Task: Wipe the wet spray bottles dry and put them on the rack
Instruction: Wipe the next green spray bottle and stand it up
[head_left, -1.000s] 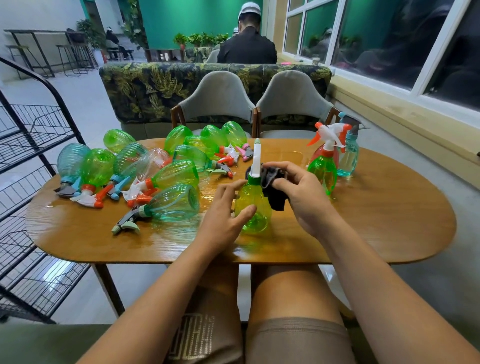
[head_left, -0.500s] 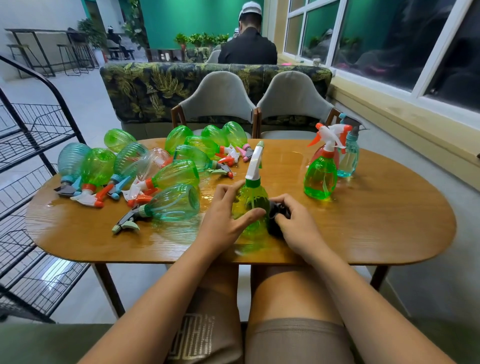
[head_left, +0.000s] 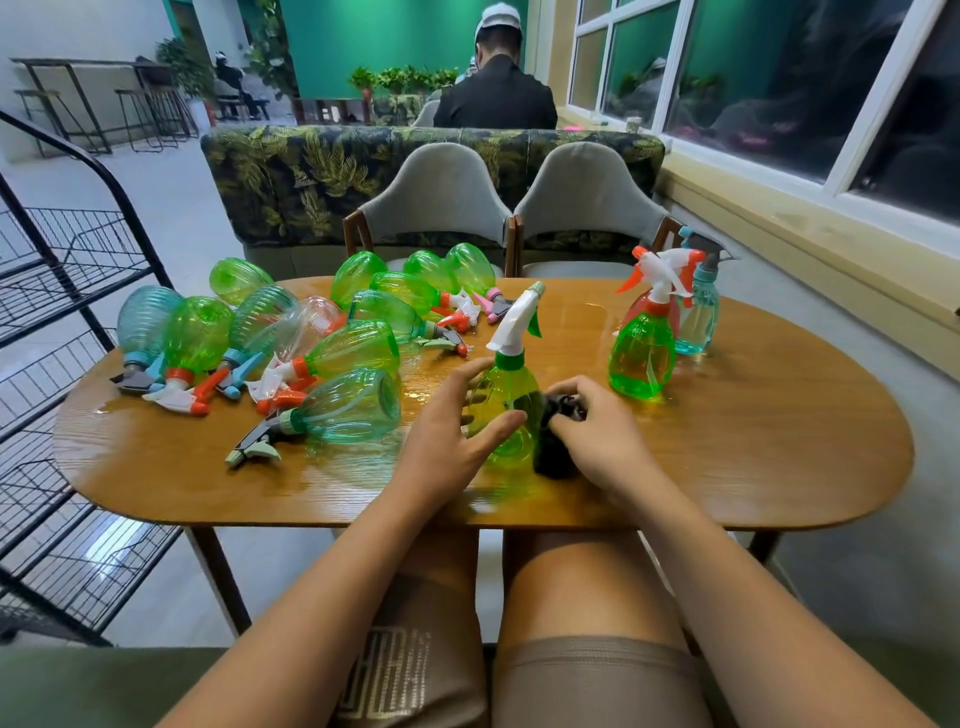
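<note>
A green bottle (head_left: 511, 395) with a white trigger stands upright near the front edge of the table (head_left: 753, 441), mid-wipe, between a seated person's two hands. The left hand (head_left: 447, 441) steadies it, fingers spread wide round the far side and thumb across the near side, a loose clasp that seems meant to stop the light bottle skidding on the damp wood. The right hand (head_left: 602, 441) is bunched tightly round a dark cloth (head_left: 550, 457), pressing it to the bottle's lower right flank, where the drying appears to be under way. To the left, a heap (head_left: 358, 405) of green, blue and clear bottles lies on its sides amid wet patches, apparently waiting its turn. Three bottles (head_left: 641, 358) stand upright at the far right, set apart from the rest, probably already dried. The black wire rack (head_left: 67, 291) at the table's left end shows no bottles on the shelves in view.
</note>
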